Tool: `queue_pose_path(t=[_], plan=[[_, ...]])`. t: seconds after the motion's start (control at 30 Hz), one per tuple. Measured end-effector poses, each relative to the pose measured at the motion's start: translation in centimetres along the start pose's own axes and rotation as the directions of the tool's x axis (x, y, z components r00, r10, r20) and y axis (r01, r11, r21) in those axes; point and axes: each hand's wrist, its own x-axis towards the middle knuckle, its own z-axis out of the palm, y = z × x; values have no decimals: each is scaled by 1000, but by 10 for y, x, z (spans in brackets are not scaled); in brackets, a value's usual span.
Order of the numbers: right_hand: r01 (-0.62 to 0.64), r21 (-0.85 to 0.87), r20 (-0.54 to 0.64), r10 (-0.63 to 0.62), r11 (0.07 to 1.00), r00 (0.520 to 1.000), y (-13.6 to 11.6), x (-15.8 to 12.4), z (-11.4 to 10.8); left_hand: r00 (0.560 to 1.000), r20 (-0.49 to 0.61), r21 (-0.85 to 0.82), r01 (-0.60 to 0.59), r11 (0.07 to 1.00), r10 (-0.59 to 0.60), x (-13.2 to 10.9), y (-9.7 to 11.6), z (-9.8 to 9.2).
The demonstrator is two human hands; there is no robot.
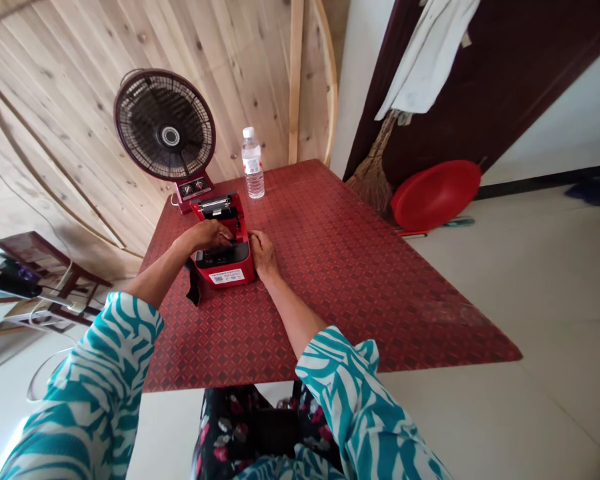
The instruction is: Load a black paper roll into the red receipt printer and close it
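A red and black label printer [233, 268] stands on the table with its lid [217, 208] raised, a white sticker on its front. Over the opened compartment, my left hand [211, 235] reaches in from the left, fingers bent down and drawn together; their tips and whatever they touch are hidden. My right hand [264, 253] grips the printer's right side wall, its fingers curled against the red casing. A black strip [193, 283] hangs beside the printer's left front corner.
A fan [170, 133] stands behind the printer near the wooden wall. A water bottle [253, 167] is upright at the back of the patterned red table [360, 287]. Right of the table are a broom [375, 170] and a red basin [437, 193]; a wooden chair [50, 273] is at left.
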Motion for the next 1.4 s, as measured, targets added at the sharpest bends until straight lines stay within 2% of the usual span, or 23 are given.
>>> queue_pose_path(t=[0.07,0.13,0.23,0.3,0.37,0.47,0.63,0.73,0.87,0.97,1.1,1.27,1.33,1.4], plan=[[-10,-14,1,10,1000,1000,-1,0,0,997,-65,-74,-45,996,40,-14,2,0],[-18,-16,-4,17,1000,1000,-1,-1,0,974,-221,-137,-72,988,41,-34,3,6],[-13,3,-4,13,1000,1000,0,-1,-2,883,-469,-250,-110,962,-21,-66,1,26],[-7,11,4,7,1000,1000,0,-1,-3,830,-557,-302,-161,940,-37,-82,-2,42],[-10,13,8,10,1000,1000,0,0,-5,790,-613,-285,-240,928,16,-90,-5,57],[-15,11,6,15,1000,1000,1,-2,-6,746,-650,-161,-319,934,143,-92,-9,69],[-69,43,-7,70,997,998,6,0,-7,693,-640,113,-341,933,331,-93,-16,75],[-122,69,-17,124,990,992,0,22,-4,668,-617,234,-350,907,417,-96,-20,77],[-51,68,74,46,996,996,-27,69,4,613,-632,342,-329,880,474,-97,-23,78],[-18,75,149,6,997,989,-49,85,8,578,-668,377,-280,883,469,-97,-24,79],[75,28,154,-78,997,985,-58,65,3,539,-695,402,-257,879,476,-99,-25,81],[232,-59,104,-226,971,969,-50,20,-12,498,-783,273,-262,925,373,-100,-31,81],[268,-84,100,-259,960,961,-47,7,-15,522,-774,243,-278,929,358,-100,-35,79],[277,-103,95,-268,955,959,-44,-2,-16,568,-737,235,-290,928,365,-99,-38,77]])
